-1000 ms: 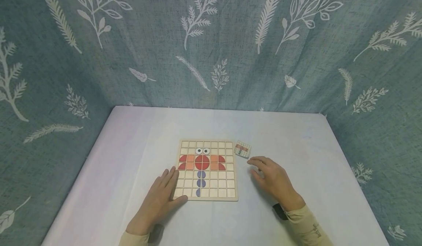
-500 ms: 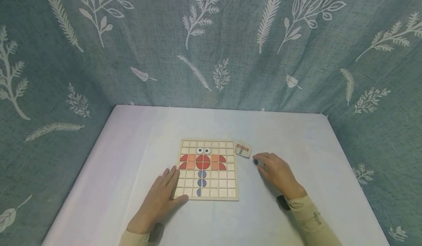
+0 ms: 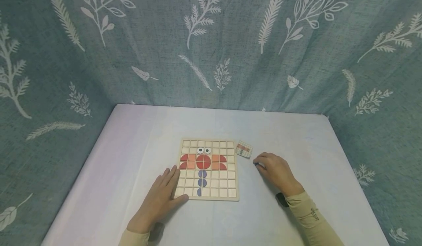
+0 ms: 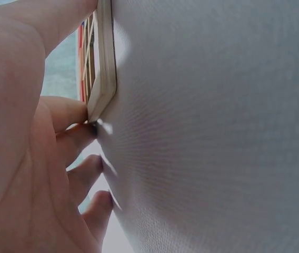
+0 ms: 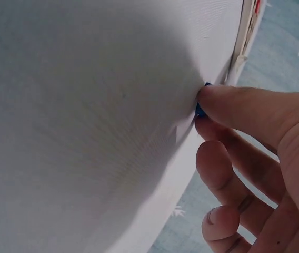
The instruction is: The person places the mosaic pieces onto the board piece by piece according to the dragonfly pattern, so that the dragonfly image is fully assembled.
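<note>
A wooden grid board [image 3: 214, 200] lies on the white table with a pattern of tiles in it. Two round eye tiles [image 3: 204, 150] sit above a red circle [image 3: 203, 161], with orange squares [image 3: 215, 161] and red quarter-round tiles on both sides. Blue rounded tiles [image 3: 202, 182] run down below; the lowest cell pair has blue only on its left. My left hand [image 3: 159, 198] rests along the board's lower left, fingers straight, thumb over the front edge. To the right of the board, my right hand [image 3: 275, 171] pinches a small blue tile [image 5: 200, 109] between thumb and forefinger, close over the tabletop.
A small pattern card [image 3: 244, 149] showing a similar figure lies just off the board's upper right side. Teal leaf-print curtain [image 3: 211, 55] hangs behind the table [image 3: 148, 125] and down both sides.
My right hand has drawn slightly right and its fingers have closed on the blue tile, which is now mostly hidden from the head view. The left hand and the board stay put.
</note>
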Action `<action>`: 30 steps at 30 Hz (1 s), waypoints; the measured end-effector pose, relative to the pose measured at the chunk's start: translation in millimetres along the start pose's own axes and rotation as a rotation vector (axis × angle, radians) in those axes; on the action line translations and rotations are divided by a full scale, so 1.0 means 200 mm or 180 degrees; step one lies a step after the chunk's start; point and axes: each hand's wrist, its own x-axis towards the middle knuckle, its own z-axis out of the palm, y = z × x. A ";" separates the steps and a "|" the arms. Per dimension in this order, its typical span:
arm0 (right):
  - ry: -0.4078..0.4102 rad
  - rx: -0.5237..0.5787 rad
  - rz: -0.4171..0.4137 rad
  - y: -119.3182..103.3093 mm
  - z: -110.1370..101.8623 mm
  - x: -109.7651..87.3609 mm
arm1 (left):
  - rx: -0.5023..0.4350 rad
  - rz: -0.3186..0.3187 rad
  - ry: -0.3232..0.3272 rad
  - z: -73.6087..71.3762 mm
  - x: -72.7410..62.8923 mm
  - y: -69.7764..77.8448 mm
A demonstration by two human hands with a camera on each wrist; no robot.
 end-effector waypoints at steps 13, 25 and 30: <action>0.0055 0.0039 0.0046 -0.01 0.00 -0.03 | -0.0004 -0.0044 -0.0076 -0.01 0.01 0.01; 0.0441 0.0118 -0.0333 -0.13 0.01 -0.03 | -0.0005 -0.0005 -0.0019 0.00 0.00 0.00; 0.0565 0.0252 -0.0677 -0.23 0.03 -0.02 | -0.0007 -0.0040 -0.0063 0.00 0.00 0.00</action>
